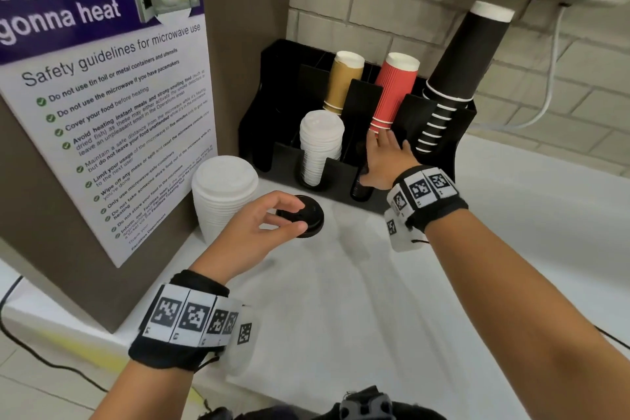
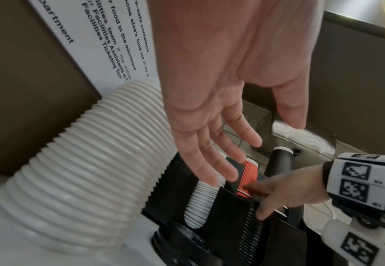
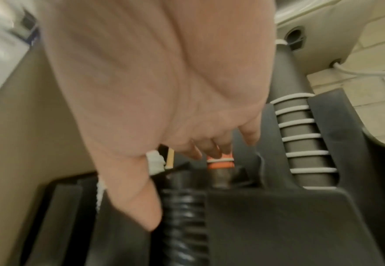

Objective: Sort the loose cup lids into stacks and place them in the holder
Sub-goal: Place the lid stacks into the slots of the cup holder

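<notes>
A person stands at a white bench [image 1: 341, 283] in a kitchen corner, seen from a head camera looking down. In the lower middle of the frame, the left hand [image 1: 262, 225] hovers over a single black lid [image 1: 301, 215] lying flat on the bench, thumb and fingers loosely spread and curved around its near edge; whether they touch it cannot be told. The left wrist view shows the fingers straight and relaxed, holding nothing. The lid lies just beyond and below the fingertips, so this hand is far nearer to it than the other. To the left of the lid, against a poster of microwave rules [image 1: 102, 112], stands a tall stack of white lids [image 1: 223, 194] on the bench. Behind, in the upper middle, sits a black holder [image 1: 341, 170] with cups upside down in its back slots and a smaller stack of white lids [image 1: 320, 147] in a front slot. The right hand [image 1: 383, 164] reaches into the next front slot to the right, fingers extended, thumb against a stack of black lids [image 2: 252, 234] already in that slot. The loose black lid likely belongs on that stack, up and to the right of the left hand, well apart from it.
</notes>
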Tool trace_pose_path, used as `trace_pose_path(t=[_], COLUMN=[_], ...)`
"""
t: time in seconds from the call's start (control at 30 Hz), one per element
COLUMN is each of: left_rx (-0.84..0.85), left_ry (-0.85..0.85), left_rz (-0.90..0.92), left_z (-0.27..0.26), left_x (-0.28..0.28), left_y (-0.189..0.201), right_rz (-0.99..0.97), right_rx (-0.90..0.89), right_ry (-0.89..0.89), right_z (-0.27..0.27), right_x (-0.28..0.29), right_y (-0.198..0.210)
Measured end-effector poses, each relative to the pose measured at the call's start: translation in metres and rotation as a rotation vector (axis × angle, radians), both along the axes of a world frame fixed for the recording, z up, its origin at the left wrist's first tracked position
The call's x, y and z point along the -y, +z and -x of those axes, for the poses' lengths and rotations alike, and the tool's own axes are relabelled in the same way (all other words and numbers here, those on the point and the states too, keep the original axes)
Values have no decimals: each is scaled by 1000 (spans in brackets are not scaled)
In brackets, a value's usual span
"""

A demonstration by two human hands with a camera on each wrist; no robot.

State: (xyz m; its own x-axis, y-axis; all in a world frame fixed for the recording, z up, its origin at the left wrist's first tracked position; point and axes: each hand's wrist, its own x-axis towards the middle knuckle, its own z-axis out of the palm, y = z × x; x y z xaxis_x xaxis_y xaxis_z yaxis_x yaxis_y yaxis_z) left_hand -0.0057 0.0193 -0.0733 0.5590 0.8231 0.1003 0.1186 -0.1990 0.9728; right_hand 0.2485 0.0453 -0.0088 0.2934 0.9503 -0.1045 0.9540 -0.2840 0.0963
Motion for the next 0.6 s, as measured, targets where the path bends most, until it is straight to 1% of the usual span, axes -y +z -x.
trace_pose_path(t=[0.07,0.1,0.13,0.17,0.23,0.3,0.4,0.47,0.6], left_rx=[-5,-13,-26,-42,-61,-74,-89,-91,-72], left_ry=[11,14,15,15,20,22,26,31,38], left_rz=[8,13,15,15,23,30,33,40,33], left_z=[4,6,7,9,10,10,9,9,7], left_x=[0,0,-1,-1,-1,0,1,2,2], left_y=[0,-1,-1,-1,-1,0,0,-1,-3], right_rz=[-201,-275,-278,-207,55,248,351,376,312], right_rx=[-73,-141,-225,-303,-372,-324,-204,-193,-279], right_ry=[155,247,330,401,471,425,342,327,294], right_z=[8,16,25,36,56,70,81,84,78], right_x=[3,4,4,3,1,-5,-12,-15,-15], right_y=[4,3,1,-5,-21,-39,-59,-66,-69])
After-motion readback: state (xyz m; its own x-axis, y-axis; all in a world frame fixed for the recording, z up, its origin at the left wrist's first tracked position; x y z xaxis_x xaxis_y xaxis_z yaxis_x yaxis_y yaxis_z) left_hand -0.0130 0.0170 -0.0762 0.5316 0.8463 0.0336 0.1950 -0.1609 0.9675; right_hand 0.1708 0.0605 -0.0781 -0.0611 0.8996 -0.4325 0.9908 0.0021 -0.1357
